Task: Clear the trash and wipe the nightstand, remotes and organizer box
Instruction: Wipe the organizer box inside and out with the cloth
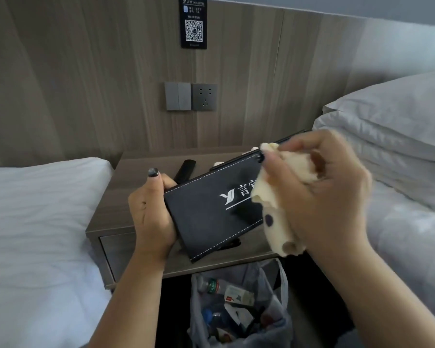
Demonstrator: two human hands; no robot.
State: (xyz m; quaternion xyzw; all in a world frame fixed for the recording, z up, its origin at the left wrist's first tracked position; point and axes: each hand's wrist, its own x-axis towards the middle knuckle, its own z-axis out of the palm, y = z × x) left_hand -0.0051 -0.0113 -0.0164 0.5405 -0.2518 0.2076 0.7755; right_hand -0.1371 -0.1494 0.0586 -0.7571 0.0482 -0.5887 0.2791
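A black organizer box [206,212] with white stitching and a white logo is held tilted above the wood-grain nightstand [116,197]. My left hand [152,214] grips its left end. My right hand [319,194] holds a cream cloth with dark dots [276,197] pressed against the box's right side and top edge. A black remote [185,169] lies on the nightstand behind the box. Another dark object [232,243] shows just under the box's lower edge.
A trash bag [239,305] holding a bottle and wrappers hangs open on the floor below the nightstand. A white bed [35,234] lies to the left, stacked pillows [392,136] and a duvet to the right. Switches and a socket [191,96] are on the wall.
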